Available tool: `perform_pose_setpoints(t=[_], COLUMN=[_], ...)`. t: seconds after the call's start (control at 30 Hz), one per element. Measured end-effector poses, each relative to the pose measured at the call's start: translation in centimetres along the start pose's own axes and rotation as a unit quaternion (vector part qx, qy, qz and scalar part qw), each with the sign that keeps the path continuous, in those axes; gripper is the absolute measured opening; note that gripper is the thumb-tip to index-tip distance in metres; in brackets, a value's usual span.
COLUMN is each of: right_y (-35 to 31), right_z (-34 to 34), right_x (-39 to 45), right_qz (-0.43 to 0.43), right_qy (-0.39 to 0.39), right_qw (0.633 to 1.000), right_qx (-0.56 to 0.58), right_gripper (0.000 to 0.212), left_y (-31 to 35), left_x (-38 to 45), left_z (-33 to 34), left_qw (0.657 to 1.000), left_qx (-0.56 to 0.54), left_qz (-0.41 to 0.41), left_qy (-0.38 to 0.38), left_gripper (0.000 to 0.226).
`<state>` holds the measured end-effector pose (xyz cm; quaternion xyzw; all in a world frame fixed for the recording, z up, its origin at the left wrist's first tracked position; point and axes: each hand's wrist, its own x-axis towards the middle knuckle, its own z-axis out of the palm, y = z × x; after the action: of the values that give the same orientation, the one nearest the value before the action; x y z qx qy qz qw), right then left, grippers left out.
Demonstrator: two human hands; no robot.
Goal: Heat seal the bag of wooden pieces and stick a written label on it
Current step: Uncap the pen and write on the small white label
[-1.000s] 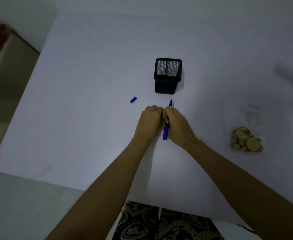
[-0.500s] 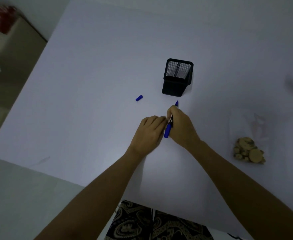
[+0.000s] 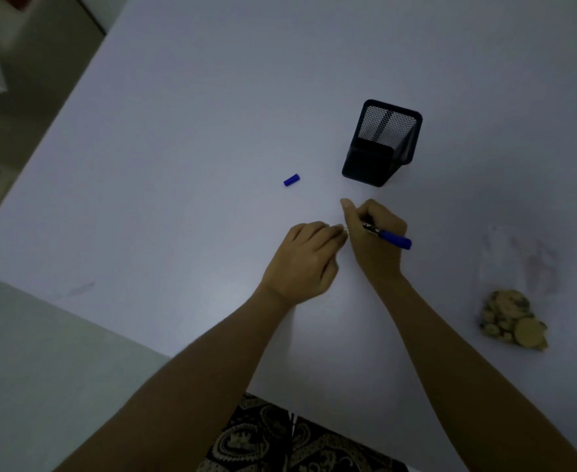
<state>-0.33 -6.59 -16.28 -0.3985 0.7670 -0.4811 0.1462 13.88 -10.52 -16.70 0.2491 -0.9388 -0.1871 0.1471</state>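
Gripping the blue marker pen [image 3: 391,236], your right hand [image 3: 374,240] has its fingers curled round the barrel, with the blue rear end projecting to the right past the knuckles. The writing tip is hidden under the hand, so you cannot tell what it touches. Your left hand [image 3: 305,264] lies just beside the right one, palm down on the white surface [image 3: 195,114], its fingertips bent and meeting the right hand near the thumb. Whether those fingertips pinch anything cannot be told; any label beneath them is concealed.

The clear plastic bag of wooden pieces [image 3: 512,294] lies on the surface well apart from both hands, to the right of your right forearm. The round wooden slices [image 3: 510,320] are bunched at the near end of the bag; the far end lies flat and nearly transparent. Neither hand touches the bag.

The small blue pen cap [image 3: 291,180] lies loose on the surface beyond your left hand, apart from the pen. The black square mesh pen holder [image 3: 382,144] stands upright just beyond your right hand, near but not touching it.

A patterned dark fabric [image 3: 280,437] shows at the near edge of the surface, between your forearms. Pale flooring [image 3: 41,369] lies to the left of the surface.
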Motion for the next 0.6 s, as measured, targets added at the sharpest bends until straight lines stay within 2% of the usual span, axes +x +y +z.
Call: perform_pose_setpoints(t=[0.07,0.2,0.4,0.6], right_y=[0.14,-0.29,0.00,0.02], right_z=[0.19,0.15,-0.01,0.03], right_x=[-0.08,0.00,-0.14,-0.14], right_qz=[-0.008,-0.020,0.008,0.042], right_qy=[-0.001,0.011,0.034,0.019], right_qw=[1.000,1.000,0.999,0.999], right_qx=[0.004,0.006,0.017,0.027], right_gripper=[0.039,0.028,0.033,0.032], left_y=[-0.03,-0.02,0.08,-0.10], left_x=[0.05,0.02,0.03,0.00], left_z=[0.00,0.14,0.06,0.38], left_qw=[1.000,1.000,1.000,1.000], left_qx=[0.000,0.004,0.004,0.009], left_qz=[0.000,-0.001,-0.005,-0.004], left_qy=[-0.002,0.001,-0.002,-0.003], left_gripper=[0.037,0.038,0.039,0.039])
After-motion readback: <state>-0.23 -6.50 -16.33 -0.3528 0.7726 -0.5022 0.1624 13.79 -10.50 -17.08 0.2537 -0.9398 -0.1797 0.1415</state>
